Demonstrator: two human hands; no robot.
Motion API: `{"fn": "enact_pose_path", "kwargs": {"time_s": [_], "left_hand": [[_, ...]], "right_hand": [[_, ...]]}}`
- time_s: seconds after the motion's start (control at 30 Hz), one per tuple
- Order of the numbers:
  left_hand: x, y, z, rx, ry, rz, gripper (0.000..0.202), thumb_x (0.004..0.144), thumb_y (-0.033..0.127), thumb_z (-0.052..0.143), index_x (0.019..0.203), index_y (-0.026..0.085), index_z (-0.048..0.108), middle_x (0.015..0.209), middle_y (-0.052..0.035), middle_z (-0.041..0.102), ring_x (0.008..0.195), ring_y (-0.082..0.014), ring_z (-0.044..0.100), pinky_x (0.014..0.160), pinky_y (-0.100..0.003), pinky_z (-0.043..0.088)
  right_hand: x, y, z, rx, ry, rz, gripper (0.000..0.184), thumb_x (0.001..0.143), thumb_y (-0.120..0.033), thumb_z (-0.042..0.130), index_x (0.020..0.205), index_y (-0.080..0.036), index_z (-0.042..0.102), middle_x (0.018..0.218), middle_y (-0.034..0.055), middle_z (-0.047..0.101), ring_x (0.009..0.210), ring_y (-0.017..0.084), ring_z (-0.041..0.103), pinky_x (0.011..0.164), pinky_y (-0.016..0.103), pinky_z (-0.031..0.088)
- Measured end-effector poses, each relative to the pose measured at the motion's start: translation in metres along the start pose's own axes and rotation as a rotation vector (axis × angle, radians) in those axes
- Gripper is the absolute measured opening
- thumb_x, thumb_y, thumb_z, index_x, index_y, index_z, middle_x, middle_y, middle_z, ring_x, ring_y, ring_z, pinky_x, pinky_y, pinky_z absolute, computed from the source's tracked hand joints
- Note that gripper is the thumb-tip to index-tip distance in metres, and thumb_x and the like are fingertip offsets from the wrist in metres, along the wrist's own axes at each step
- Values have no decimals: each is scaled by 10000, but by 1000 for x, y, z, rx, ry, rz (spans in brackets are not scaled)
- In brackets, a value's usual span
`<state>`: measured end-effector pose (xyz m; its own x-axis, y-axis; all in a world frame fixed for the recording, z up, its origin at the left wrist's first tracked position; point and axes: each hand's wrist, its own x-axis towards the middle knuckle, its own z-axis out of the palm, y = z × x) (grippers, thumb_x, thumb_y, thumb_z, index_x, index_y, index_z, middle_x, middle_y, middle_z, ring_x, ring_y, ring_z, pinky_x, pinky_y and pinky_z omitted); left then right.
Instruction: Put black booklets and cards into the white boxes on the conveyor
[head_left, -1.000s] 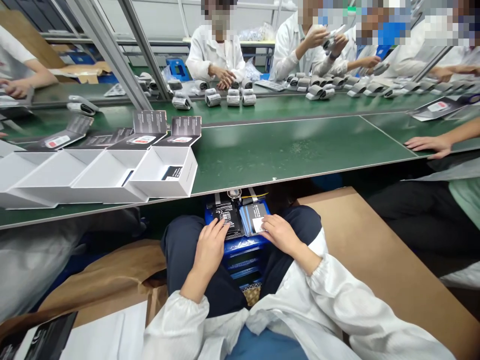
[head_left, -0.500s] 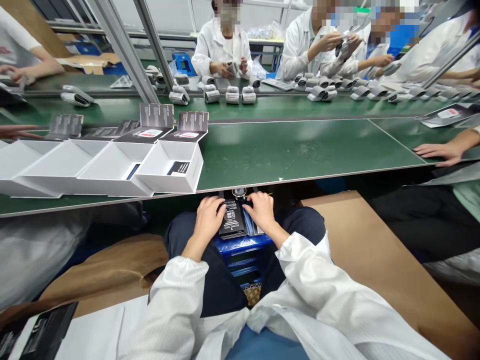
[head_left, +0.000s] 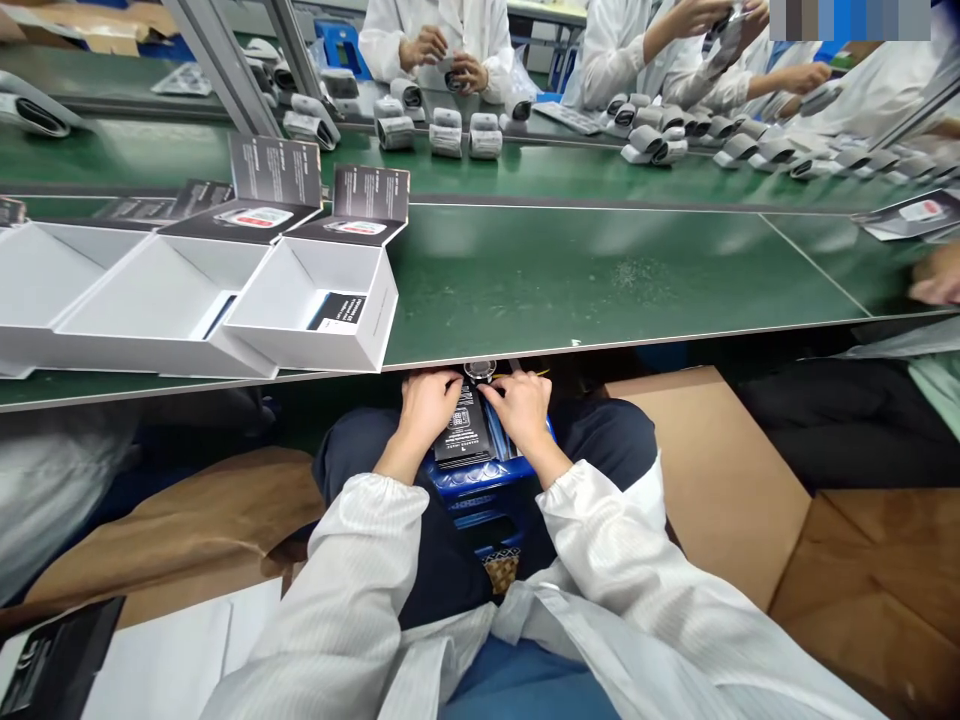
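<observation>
- On the blue stool [head_left: 465,482], head view: black booklets [head_left: 463,445] lie beside blue-edged cards [head_left: 513,452], between the knees, presumably for short reach.
- Left hand [head_left: 430,405]: fingers bent over the booklets' far left part, thumb toward the middle; whether it grips any cannot be told.
- Right hand [head_left: 525,408]: fingers curled above the cards, thumb pointing inward; its hold, if any, is hidden.
- Along the bench [head_left: 540,270], left: white boxes [head_left: 315,345] with lids folded back, probably leaving the openings accessible; the end one contains a leaflet [head_left: 341,312].

Smooth black printed paper stack [head_left: 465,436], glossy blue plastic stool [head_left: 474,480], matt brown cardboard [head_left: 720,440], shiny green tabletop [head_left: 525,270]
</observation>
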<state>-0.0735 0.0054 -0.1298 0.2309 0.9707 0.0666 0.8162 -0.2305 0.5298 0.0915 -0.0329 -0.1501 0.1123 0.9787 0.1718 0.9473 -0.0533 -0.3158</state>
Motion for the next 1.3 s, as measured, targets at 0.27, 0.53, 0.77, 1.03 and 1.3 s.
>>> {"fn": "enact_pose_path", "kwargs": {"time_s": [0.27, 0.53, 0.77, 1.03, 1.3], "left_hand": [[-1, 0, 1, -5, -1, -20, 283, 912, 272, 503, 1033, 263, 759, 1065, -55, 753, 1092, -267, 656, 1003, -390, 484], [-2, -3, -1, -23, 16, -29, 273, 905, 278, 517, 1028, 271, 761, 1070, -45, 754, 1110, -258, 654, 1028, -382, 479], [0, 0, -4, -28, -13, -31, 271, 903, 263, 525, 1029, 249, 764, 1095, -53, 751, 1104, -271, 662, 1006, -387, 491], [0, -3, 0, -5, -32, -27, 282, 900, 280, 528, 1072, 262, 751, 1118, -49, 745, 1110, -276, 654, 1017, -406, 480], [-1, -6, 1, -6, -26, -21, 281, 898, 288, 531, 1077, 266, 746, 1133, -43, 741, 1132, -264, 646, 1035, -392, 470]], "right_hand": [[0, -7, 5, 73, 4, 113, 226, 948, -390, 612, 903, -258, 789, 918, 57, 723, 952, 228, 618, 845, 347, 343], [14, 1, 3, 460, -22, 328, 152, 813, -288, 598, 750, -211, 713, 704, -8, 681, 755, 190, 635, 757, 286, 426], [40, 29, -8, 650, -17, 385, 306, 886, -359, 524, 789, -143, 717, 708, 56, 704, 674, 191, 647, 649, 255, 466], [-9, 15, -13, 156, -58, 141, 173, 913, -371, 637, 998, -232, 695, 952, 50, 691, 866, 208, 655, 715, 278, 470], [10, 17, -26, -41, -187, 70, 171, 956, -280, 542, 1059, -238, 671, 965, 53, 707, 871, 220, 670, 697, 284, 457]]}}
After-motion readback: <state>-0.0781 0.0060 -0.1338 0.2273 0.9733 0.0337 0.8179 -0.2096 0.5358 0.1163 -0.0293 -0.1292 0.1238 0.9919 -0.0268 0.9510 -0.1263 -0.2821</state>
